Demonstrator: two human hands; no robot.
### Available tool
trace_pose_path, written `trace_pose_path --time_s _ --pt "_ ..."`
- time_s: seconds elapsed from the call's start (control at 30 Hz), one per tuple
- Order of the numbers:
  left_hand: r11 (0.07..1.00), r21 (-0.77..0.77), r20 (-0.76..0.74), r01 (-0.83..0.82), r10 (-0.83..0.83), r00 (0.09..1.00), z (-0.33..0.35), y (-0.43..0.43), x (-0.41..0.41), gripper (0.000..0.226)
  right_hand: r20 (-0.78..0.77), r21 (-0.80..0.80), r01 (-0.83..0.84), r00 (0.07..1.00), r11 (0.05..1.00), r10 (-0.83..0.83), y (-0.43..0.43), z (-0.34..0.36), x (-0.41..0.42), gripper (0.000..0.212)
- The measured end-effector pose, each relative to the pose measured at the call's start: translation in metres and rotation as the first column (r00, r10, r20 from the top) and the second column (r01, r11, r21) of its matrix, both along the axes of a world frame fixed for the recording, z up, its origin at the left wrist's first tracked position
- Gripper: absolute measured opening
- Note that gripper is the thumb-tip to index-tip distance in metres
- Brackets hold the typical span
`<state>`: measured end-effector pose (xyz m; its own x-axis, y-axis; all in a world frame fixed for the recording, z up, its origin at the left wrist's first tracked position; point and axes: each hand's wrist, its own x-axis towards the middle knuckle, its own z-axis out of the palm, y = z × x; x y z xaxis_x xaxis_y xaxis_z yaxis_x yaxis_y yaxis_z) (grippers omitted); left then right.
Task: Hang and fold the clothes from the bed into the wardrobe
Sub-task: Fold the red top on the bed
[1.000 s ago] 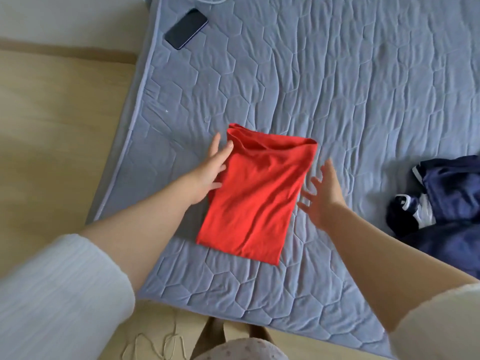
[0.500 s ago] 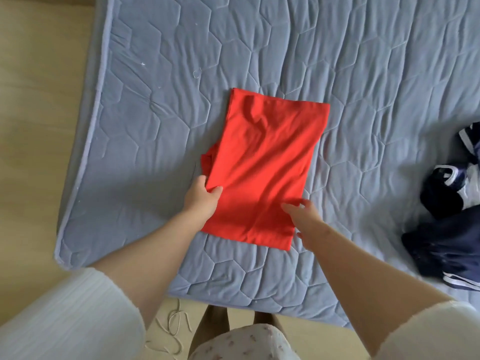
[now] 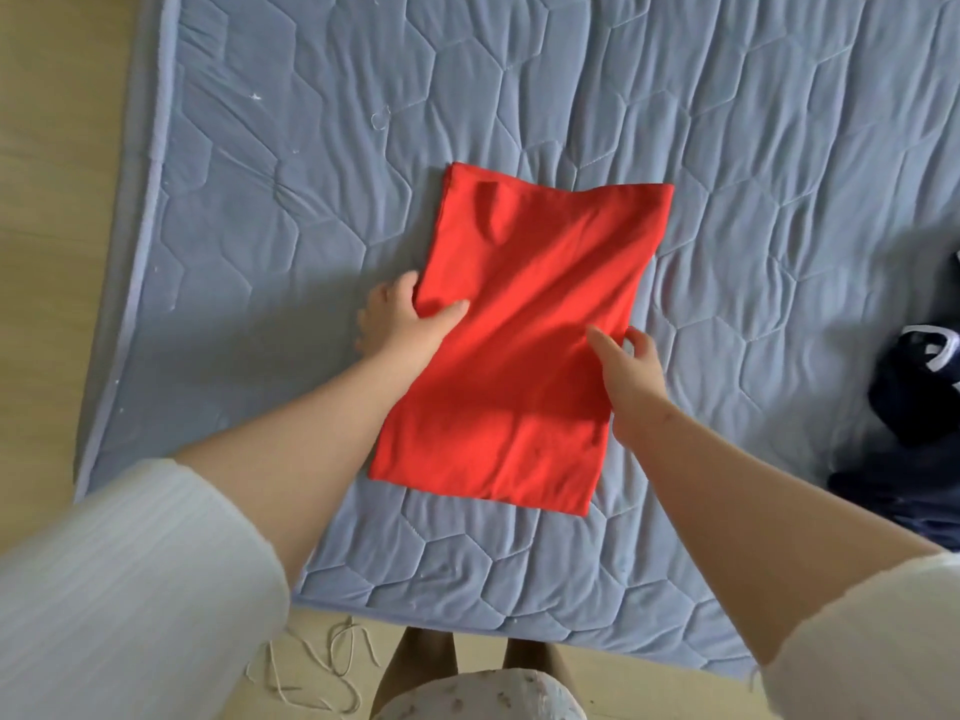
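Note:
A red garment [image 3: 524,330], folded into a long rectangle, lies flat on the blue-grey quilted bed [image 3: 311,174]. My left hand [image 3: 402,317] pinches its left edge about halfway along, thumb on top and fingers tucked under the cloth. My right hand [image 3: 626,361] pinches the right edge at the same height, thumb on the red fabric and fingers at the outer side. Both forearms reach in from the bottom in white sleeves.
A pile of dark navy clothes [image 3: 914,407] with white trim lies at the right edge of the bed. The bed's near edge and left edge border a wooden floor [image 3: 57,252]. A loose white cord [image 3: 332,667] lies on the floor by my legs.
Both hands slid up the garment's sides from the near corners to the middle and pinch the edges. The tuck sticking out on the left edge is gone. The view moved closer.

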<state>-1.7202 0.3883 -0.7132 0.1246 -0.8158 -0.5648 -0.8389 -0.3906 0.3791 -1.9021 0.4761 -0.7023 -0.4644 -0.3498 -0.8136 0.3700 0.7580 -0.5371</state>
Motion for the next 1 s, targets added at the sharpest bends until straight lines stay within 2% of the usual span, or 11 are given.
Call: trace_pose_path --time_s 0.07,0.17,0.23,0.3,0.43,0.5,0.57,0.67,0.73,0.87,1.0 --pt "0.982 0.121 -0.076 -0.144 0.154 0.985 -0.003 -0.017 -0.015 0.071 -0.028 -0.037 -0.010 1.000 0.999 0.009 -0.011 -0.005 -0.001 0.038" --pt "0.796 0.480 -0.299 -0.369 0.544 0.784 0.004 -0.042 -0.035 0.053 -0.061 -0.044 0.007 0.998 0.999 -0.009 -0.022 -0.010 -0.007 0.041" --pt "0.804 0.498 -0.313 -0.325 0.516 0.798 0.008 -0.052 -0.040 0.038 -0.059 -0.055 0.022 0.998 0.998 -0.025 -0.025 -0.012 -0.011 0.043" --pt "0.869 0.379 -0.346 -0.319 0.453 0.822 0.010 -0.060 -0.043 0.012 -0.069 -0.050 0.028 0.997 0.998 -0.031 -0.030 -0.013 -0.013 0.044" --pt "0.915 0.145 -0.520 -0.377 0.395 0.758 0.010 -0.066 -0.039 0.023 -0.188 -0.080 0.028 0.981 0.996 -0.042 -0.042 -0.014 -0.022 0.012" --pt "0.918 0.044 -0.551 -0.394 0.352 0.756 0.008 -0.058 -0.029 0.020 -0.265 -0.100 -0.014 0.964 0.995 -0.013 -0.045 -0.016 -0.027 0.018" --pt "0.913 0.019 -0.537 -0.409 0.354 0.765 0.004 -0.049 -0.020 0.007 -0.271 -0.108 -0.037 0.963 0.993 0.006 -0.046 -0.016 -0.026 0.006" --pt "0.911 0.107 -0.387 -0.398 0.406 0.828 -0.001 -0.039 -0.011 0.056 -0.225 -0.020 -0.009 0.974 1.000 0.004 -0.041 -0.021 -0.023 0.032" --pt "0.902 0.189 -0.296 -0.387 0.428 0.854 -0.004 -0.028 -0.005 0.072 -0.133 0.036 -0.012 0.991 0.999 0.016 -0.033 -0.023 -0.019 0.043" --pt "0.862 0.394 -0.298 -0.318 0.447 0.843 -0.005 0.002 0.008 0.067 0.044 0.095 -0.043 0.998 0.995 0.039 -0.021 -0.022 -0.011 0.045" --pt "0.869 0.438 -0.320 -0.232 0.392 0.862 -0.001 0.003 0.017 0.030 0.123 0.082 -0.028 0.992 0.996 0.018 -0.016 -0.019 -0.010 0.025"
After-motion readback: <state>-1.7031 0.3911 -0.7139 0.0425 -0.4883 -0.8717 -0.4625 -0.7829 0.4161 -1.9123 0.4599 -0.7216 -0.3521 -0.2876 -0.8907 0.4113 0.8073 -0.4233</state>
